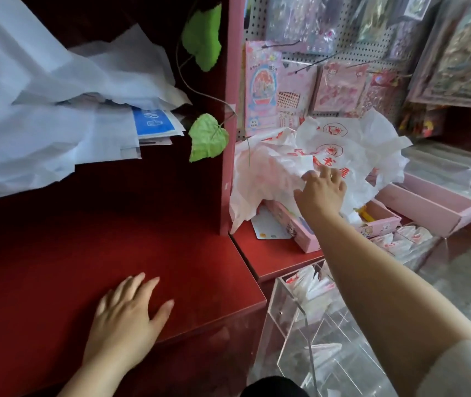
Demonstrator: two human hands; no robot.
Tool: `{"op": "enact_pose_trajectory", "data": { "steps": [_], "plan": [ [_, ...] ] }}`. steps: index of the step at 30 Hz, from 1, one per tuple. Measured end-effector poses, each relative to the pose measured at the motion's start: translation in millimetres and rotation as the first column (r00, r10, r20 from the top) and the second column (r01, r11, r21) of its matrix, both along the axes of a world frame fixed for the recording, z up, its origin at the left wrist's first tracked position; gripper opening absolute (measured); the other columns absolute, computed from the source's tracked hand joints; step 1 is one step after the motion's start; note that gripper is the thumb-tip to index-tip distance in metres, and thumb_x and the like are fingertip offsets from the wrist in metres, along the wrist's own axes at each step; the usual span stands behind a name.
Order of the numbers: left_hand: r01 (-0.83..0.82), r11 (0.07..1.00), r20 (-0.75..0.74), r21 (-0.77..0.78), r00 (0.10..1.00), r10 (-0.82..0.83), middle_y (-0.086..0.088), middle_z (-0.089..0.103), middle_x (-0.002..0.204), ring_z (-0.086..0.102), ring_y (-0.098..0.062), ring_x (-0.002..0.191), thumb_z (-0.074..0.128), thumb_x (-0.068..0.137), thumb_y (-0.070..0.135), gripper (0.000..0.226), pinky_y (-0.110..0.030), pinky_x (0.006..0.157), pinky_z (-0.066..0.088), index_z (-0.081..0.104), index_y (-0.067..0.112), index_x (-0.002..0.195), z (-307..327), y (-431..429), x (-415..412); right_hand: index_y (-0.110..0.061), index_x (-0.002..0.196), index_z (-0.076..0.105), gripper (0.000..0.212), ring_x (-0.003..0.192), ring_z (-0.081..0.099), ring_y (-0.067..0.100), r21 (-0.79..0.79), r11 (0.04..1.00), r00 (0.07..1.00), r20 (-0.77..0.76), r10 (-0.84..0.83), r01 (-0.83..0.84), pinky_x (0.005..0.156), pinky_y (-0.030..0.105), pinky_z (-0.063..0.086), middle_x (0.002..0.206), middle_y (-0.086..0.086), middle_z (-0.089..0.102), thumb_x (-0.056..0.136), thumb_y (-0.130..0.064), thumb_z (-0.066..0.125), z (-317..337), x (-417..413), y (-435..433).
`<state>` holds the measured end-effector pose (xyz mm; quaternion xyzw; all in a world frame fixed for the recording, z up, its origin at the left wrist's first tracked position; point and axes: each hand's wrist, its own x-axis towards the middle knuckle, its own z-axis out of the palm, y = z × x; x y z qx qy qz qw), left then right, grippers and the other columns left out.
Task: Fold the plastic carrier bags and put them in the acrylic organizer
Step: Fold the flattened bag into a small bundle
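White sheets point(28, 116) lie heaped at the far left on the back of the red counter point(114, 224), with a blue-labelled packet wedged under them. Nearer the front edge, the left hand point(127, 319) rests palm down on the bare counter, fingers straight and slightly spread, holding nothing. Two green leaves point(207, 136) on a thin stem hang just in front of the red upright point(228, 138) that ends this section. Past the upright, on a lower red ledge, the plastic carrier bags point(351, 147), white with red print, sit in a loose crumpled heap on top of pink boxes point(303, 233). The right hand point(321, 190) reaches out onto this heap with its back to the camera, fingers curled into the plastic and a fold caught between thumb and forefinger. Below the outstretched forearm stands the clear acrylic organizer point(286, 316), with folded bags point(310, 285) standing in its rear compartment. Behind the heap, a pegboard point(297, 57) carries pink sticker packs.
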<state>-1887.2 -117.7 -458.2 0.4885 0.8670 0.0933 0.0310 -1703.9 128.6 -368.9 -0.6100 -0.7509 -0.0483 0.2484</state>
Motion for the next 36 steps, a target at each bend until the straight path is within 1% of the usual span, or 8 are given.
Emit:
{"op": "enact_pose_trajectory", "data": {
  "steps": [6, 11, 15, 19, 22, 26, 30, 36],
  "plan": [
    [0.016, 0.999, 0.042, 0.039, 0.999, -0.018, 0.009, 0.007, 0.155, 0.001, -0.010, 0.142, 0.020, 0.093, 0.057, 0.059, -0.032, 0.114, 0.003, 0.015, 0.030, 0.145, 0, -2, -2, 0.001, 0.110, 0.062, 0.027, 0.120, 0.040, 0.028, 0.351, 0.920, 0.917, -0.283, 0.282, -0.174, 0.095, 0.030, 0.025, 0.122, 0.013, 0.057, 0.090, -0.015, 0.053, 38, 2, -24],
    [-0.052, 0.932, 0.369, 0.360, 0.925, -0.091, 0.006, 0.044, 0.139, 0.036, -0.010, 0.130, 0.043, 0.094, 0.038, 0.041, -0.026, 0.105, 0.024, 0.049, 0.021, 0.130, 6, -14, 2, -0.007, 0.084, 0.062, 0.011, 0.073, 0.044, 0.018, 0.282, 0.875, 0.756, -0.443, 0.482, -0.392, 0.060, 0.024, 0.024, 0.071, 0.003, 0.051, 0.089, -0.016, 0.057, 81, 14, -77],
    [-0.255, 0.863, 0.827, 0.437, 0.491, -0.274, 0.008, 0.048, 0.126, 0.043, -0.005, 0.113, 0.047, 0.087, 0.051, 0.055, -0.023, 0.097, 0.026, 0.045, 0.018, 0.132, 28, -16, 24, 0.001, 0.083, 0.063, 0.013, 0.056, 0.042, -0.002, 0.221, 0.798, 0.631, -0.510, 0.584, -0.560, 0.058, 0.022, 0.033, 0.062, -0.007, 0.048, 0.086, -0.011, 0.061, 94, 25, -112],
    [-0.296, 0.878, 0.924, 0.376, 0.046, -0.380, 0.001, 0.044, 0.131, 0.044, -0.019, 0.120, 0.029, 0.069, 0.064, 0.076, -0.041, 0.108, 0.024, 0.037, 0.025, 0.134, 47, -11, 45, 0.013, 0.083, 0.056, 0.022, 0.069, 0.048, 0.017, 0.149, 0.735, 0.499, -0.644, 0.580, -0.661, 0.066, 0.030, 0.038, 0.064, 0.014, 0.052, 0.086, -0.008, 0.061, 91, 32, -139],
    [-0.355, 0.875, 0.917, 0.328, -0.101, -0.385, -0.004, 0.049, 0.134, 0.050, -0.026, 0.117, 0.042, 0.083, 0.049, 0.061, -0.044, 0.099, 0.033, 0.037, 0.021, 0.136, 49, -6, 49, -0.015, 0.074, 0.062, 0.019, 0.060, 0.056, -0.005, 0.098, 0.651, 0.426, -0.681, 0.595, -0.753, 0.062, 0.011, 0.045, 0.057, -0.011, 0.063, 0.086, -0.002, 0.057, 81, 32, -161],
    [-0.545, 0.750, 0.906, 0.374, 0.043, -0.421, -0.007, 0.062, 0.107, 0.058, -0.016, 0.088, 0.055, 0.088, 0.006, 0.034, -0.026, 0.075, 0.042, 0.051, 0.010, 0.121, 41, -8, 37, -0.023, 0.082, 0.066, 0.014, 0.061, 0.054, -0.002, -0.032, 0.653, 0.546, -0.581, 0.604, -0.757, 0.059, 0.006, 0.039, 0.075, -0.005, 0.063, 0.086, -0.010, 0.061, 50, 27, -178],
    [-0.619, 0.662, 0.903, 0.423, 0.345, -0.254, -0.005, 0.062, 0.104, 0.059, -0.020, 0.089, 0.062, 0.084, 0.007, 0.041, -0.028, 0.072, 0.043, 0.051, 0.017, 0.122, 40, -36, -4, -0.004, 0.089, 0.068, 0.013, 0.059, 0.047, 0.003, -0.031, 0.766, 0.709, -0.402, 0.579, -0.643, 0.055, 0.024, 0.034, 0.069, -0.004, 0.056, 0.088, -0.007, 0.055, 7, 15, -173],
    [-0.501, 0.686, 0.723, 0.528, 0.688, -0.054, -0.004, 0.059, 0.085, 0.052, -0.017, 0.065, 0.060, 0.084, 0.003, 0.034, -0.027, 0.059, 0.039, 0.058, 0.018, 0.114, 45, -96, -66, -0.011, 0.115, 0.055, 0.030, 0.104, 0.051, 0.026, -0.177, 0.824, 0.840, -0.199, 0.505, -0.538, 0.075, 0.029, 0.035, 0.107, 0.006, 0.057, 0.086, -0.010, 0.049, -42, -30, -169]
  ]
}}
